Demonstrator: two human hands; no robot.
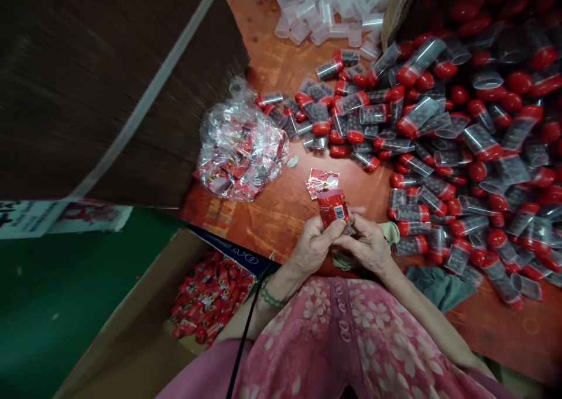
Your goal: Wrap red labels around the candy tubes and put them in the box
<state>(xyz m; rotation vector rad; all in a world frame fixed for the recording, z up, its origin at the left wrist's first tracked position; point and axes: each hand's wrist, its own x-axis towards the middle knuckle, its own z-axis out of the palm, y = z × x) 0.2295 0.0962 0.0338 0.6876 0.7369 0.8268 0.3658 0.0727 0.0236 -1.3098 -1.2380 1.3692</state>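
My left hand (312, 244) grips a red printed wrapper (332, 206) with a white barcode, its thumb along the lower edge. My right hand (367, 244) is closed at the wrapper's lower right, fingers bent against it. A bit of something greyish shows between the hands; I cannot tell whether it is a tube inside the wrapper. Just beyond, a few flat red printed wrappers (322, 181) lie on the orange tabletop (281, 223). A clear plastic bag (243, 144) full of similar red wrappers sits to the left of them.
Many clear tubes with red caps and dark contents (439, 206) are heaped on the right. Empty translucent tubes (327, 19) lie at the back. A dark strapped box (109, 83) stands left. Below the table edge, a cardboard box (127, 323) holds red wrapped pieces (211, 293).
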